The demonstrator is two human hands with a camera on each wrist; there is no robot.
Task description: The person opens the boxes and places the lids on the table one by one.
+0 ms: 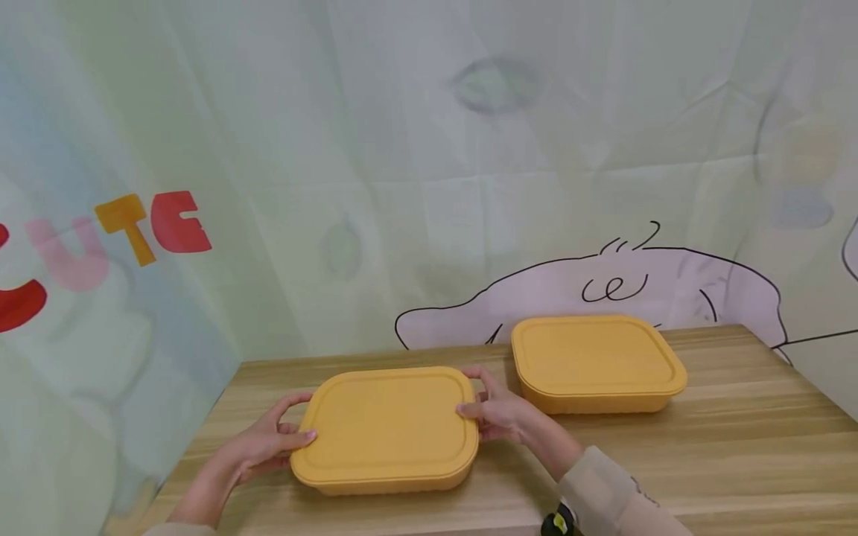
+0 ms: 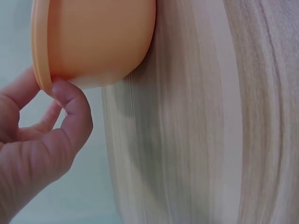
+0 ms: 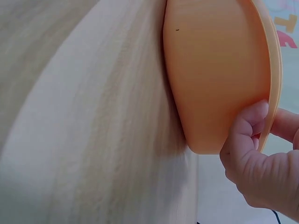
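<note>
A yellow rectangular box with a rounded, flat lid [image 1: 392, 428] is at the front left of the wooden table. My left hand [image 1: 268, 441] grips the lid's rim at its left side, thumb on top and fingers curled beneath. At the right side my right hand [image 1: 499, 413] pinches the rim the same way. In the left wrist view, the fingers curl under the rim against the orange-looking box wall [image 2: 98, 42]. The right wrist view shows the right fingers below the rim, beside the box wall [image 3: 215, 70].
A second, matching yellow lidded box [image 1: 599, 361] stands at the back right of the wooden table [image 1: 744, 447]. Behind the table hangs a printed curtain [image 1: 402, 186] with coloured letters and a cartoon figure. A small black object [image 1: 558, 521] shows by the right sleeve.
</note>
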